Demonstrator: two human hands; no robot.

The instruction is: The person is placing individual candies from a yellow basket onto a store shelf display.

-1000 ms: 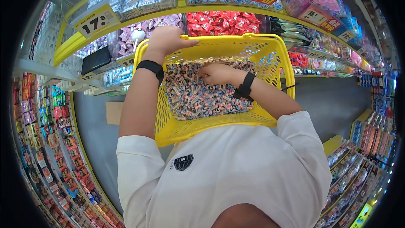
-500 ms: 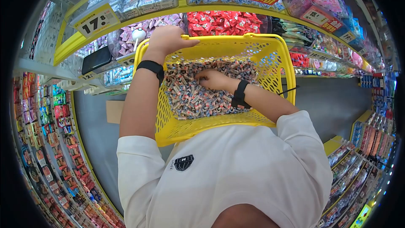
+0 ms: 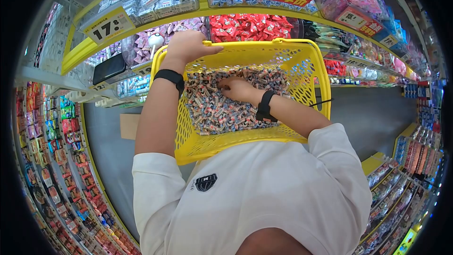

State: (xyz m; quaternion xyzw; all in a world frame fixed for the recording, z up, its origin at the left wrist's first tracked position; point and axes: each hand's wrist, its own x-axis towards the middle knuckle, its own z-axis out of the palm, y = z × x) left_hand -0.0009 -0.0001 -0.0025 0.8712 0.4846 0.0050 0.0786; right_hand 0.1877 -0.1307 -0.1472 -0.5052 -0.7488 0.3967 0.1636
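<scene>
A yellow plastic basket (image 3: 313,73) with perforated walls stands against my front. Inside it lies a thick layer of small wrapped candies (image 3: 217,113). My left hand (image 3: 191,47) is closed over the basket's far left rim, its thumb stretched along the edge. Among the candies, toward the far side of the heap, rests my right hand (image 3: 238,89), palm down with curled fingers. Its fingertips are partly sunk in the heap, so what they pinch is hard to see. Both wrists wear black bands.
Beyond the basket, shelf bins hold red-wrapped candies (image 3: 250,27) and purple-wrapped candies (image 3: 141,49). A black phone (image 3: 109,69) lies on the shelf edge beside a white ball-topped item (image 3: 155,41). Price signs (image 3: 109,26) hang above. Cardboard (image 3: 129,126) lies on the grey floor, with packed shelves on both sides.
Hardly anything differs. My right hand stays at the same spot in the candies with a very slight shift of its fingers, and my left hand keeps its hold on the rim.
</scene>
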